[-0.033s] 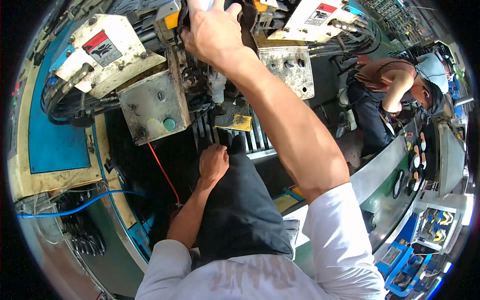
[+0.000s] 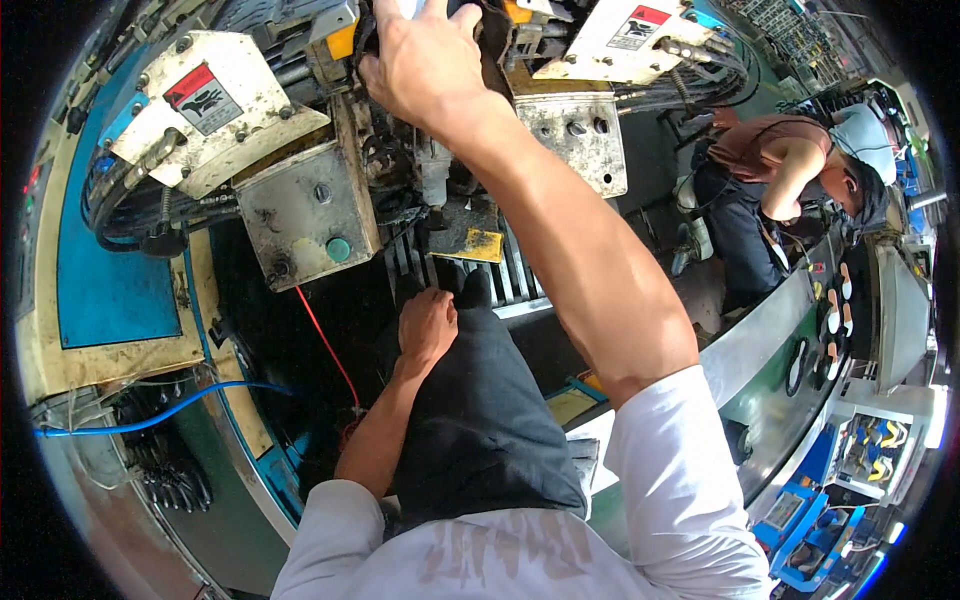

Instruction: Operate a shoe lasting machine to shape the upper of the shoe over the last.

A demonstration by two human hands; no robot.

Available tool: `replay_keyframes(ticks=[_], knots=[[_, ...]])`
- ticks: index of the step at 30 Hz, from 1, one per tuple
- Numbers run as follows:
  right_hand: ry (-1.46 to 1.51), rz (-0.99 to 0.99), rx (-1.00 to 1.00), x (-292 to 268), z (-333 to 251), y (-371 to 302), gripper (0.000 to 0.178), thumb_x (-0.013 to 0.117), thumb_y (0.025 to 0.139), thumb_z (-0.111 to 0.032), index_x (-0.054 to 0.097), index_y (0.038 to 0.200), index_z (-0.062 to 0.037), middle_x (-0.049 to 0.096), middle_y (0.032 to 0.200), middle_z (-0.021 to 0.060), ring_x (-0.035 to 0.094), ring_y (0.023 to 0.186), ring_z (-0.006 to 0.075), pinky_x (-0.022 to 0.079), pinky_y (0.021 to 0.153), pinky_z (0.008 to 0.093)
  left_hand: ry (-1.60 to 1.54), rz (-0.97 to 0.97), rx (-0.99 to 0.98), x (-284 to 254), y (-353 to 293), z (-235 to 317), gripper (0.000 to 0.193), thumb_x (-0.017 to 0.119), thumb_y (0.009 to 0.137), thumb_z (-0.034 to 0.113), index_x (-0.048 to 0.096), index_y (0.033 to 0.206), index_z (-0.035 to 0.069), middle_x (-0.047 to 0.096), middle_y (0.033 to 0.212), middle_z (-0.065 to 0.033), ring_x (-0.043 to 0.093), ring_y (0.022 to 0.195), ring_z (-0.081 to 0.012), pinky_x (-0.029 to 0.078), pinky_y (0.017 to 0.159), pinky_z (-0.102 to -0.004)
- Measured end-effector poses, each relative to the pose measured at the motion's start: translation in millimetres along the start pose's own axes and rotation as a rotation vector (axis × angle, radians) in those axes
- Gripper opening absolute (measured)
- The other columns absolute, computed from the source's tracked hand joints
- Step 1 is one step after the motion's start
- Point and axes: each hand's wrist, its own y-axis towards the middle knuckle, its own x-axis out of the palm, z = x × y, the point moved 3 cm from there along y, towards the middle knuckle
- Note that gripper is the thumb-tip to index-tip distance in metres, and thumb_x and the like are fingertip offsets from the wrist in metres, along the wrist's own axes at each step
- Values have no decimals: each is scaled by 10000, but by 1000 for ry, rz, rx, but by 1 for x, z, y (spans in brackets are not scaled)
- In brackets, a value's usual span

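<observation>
The machine (image 2: 434,178), seen from ten o'clock round to one, is partly covered near twelve by the right hand (image 2: 422,65), fingers parted, tips cut off. Toward eight, the left hand (image 2: 428,325) is held loosely curled over dark trousers (image 2: 485,420); whether anything is pinched by either cannot be told.

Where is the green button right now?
In the head view, the green button is left of centre, on the metal box, up and left of the left hand.
</observation>
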Motion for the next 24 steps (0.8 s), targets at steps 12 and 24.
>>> replay_keyframes(ticks=[12, 24], knots=[[-1, 95, -22, -11, 5, 2, 855, 814, 902, -218, 408, 1650, -137, 214, 1697, 386, 474, 1347, 617, 495, 1141, 614, -7, 228, 37, 2, -19, -12, 191, 742, 903, 104, 770, 1082, 46, 756, 1095, -141, 693, 1092, -368, 539, 998, -495], [-31, -589, 457, 97, 28, -376, 618, 594, 1082, -468, 490, 1625, -191, 384, 1686, 240, 510, 1411, 535, 476, 1149, 636, 94, 106, -146, -8, -63, -9, 438, 631, 1052, 329, 690, 1399, 67, 586, 1532, -220, 511, 1421, -482, 447, 1171, -584]])
